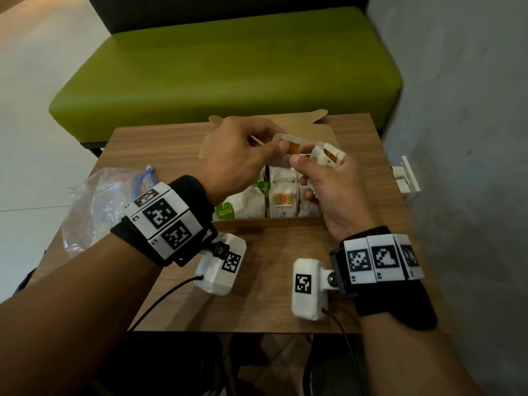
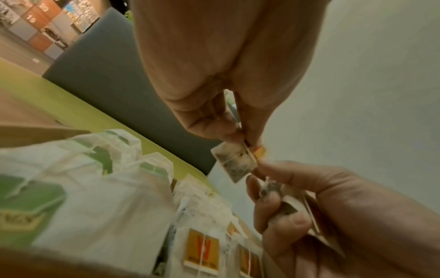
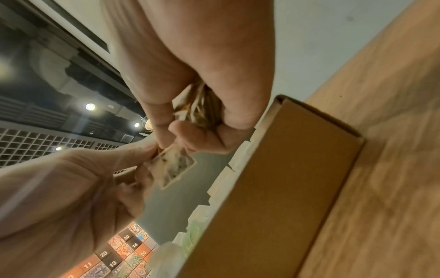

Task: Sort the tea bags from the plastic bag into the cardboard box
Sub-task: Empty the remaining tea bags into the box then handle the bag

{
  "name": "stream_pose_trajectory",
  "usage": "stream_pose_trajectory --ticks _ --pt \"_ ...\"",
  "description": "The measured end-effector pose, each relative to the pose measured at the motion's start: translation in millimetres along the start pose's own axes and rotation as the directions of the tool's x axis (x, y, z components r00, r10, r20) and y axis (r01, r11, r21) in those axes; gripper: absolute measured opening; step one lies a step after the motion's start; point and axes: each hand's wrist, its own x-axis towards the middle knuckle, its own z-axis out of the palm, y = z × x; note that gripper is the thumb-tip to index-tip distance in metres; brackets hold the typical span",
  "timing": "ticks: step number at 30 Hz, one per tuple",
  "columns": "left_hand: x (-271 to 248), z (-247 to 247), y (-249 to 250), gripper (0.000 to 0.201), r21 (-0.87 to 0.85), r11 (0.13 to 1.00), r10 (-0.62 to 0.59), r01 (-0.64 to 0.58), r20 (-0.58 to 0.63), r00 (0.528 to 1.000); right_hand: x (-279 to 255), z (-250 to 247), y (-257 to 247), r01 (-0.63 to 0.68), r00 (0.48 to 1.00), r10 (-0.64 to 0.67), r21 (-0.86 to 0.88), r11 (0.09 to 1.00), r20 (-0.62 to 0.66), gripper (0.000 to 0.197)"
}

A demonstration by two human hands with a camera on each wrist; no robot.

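Nearest, at 6 o'clock: bare front edge of the wooden table (image 1: 257,304). At 9 o'clock, crumpled plastic bag (image 1: 94,207) lying flat. Centre: open cardboard box (image 1: 268,222), white tea bags (image 1: 283,201) packed in rows inside, green tags to the left, yellow to the right. Just above the box, left hand (image 1: 237,164) pinches a single tea bag (image 1: 288,142) between thumb and fingertips. Right hand (image 1: 331,190), touching it, clasps a bunch of tea bags (image 1: 328,155). At 12 o'clock, beyond the table: green bench (image 1: 228,70).
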Motion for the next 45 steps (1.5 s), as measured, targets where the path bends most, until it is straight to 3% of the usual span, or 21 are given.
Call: stream_pose_trajectory --ticks 5,10,15,18,24,31,37,40,43,45 --pt "-4 4 2 0.011 0.024 0.999 -0.030 0.029 0.035 0.999 3 -5 -3 -0.008 0.992 0.019 0.084 0.996 -0.123 0.007" --pt "-8 15 1 0.006 0.280 0.960 -0.010 -0.015 0.087 0.996 8 -14 -2 -0.008 0.970 0.053 0.186 0.983 -0.238 0.014" --pt "-8 17 2 0.007 0.274 0.959 0.058 -0.064 0.031 0.998 9 -14 0 -0.051 0.972 0.090 0.181 0.982 -0.216 0.012" --pt "-14 27 -1 0.008 0.294 0.946 0.091 -0.138 0.166 0.982 9 -14 0 -0.061 0.971 0.100 0.177 0.982 -0.218 0.012" --pt "-13 29 1 0.010 0.193 0.978 0.033 -0.078 0.228 0.973 8 -15 -1 -0.067 0.968 0.105 0.167 0.984 -0.228 0.013" --pt "-11 43 -1 0.002 0.306 0.951 -0.060 -0.045 0.323 0.945 6 -14 -8 -0.071 0.958 0.123 0.201 0.977 -0.260 0.044" --pt "-7 50 -3 0.008 0.377 0.924 -0.054 -0.067 0.302 0.952 3 -11 -12 -0.111 0.959 0.180 0.291 0.950 -0.220 0.049" --pt "-6 50 -6 0.013 0.374 0.926 -0.028 -0.054 0.212 0.977 2 -9 -12 -0.119 0.959 0.176 0.251 0.961 -0.221 0.043" --pt "-4 40 2 0.020 0.210 0.978 0.011 -0.018 0.036 0.999 2 -11 -12 -0.133 0.966 0.170 0.188 0.973 -0.197 0.041" --pt "-4 33 11 0.023 0.049 0.999 -0.015 0.014 0.018 1.000 1 -10 -12 -0.139 0.972 0.167 0.165 0.976 -0.166 0.040"
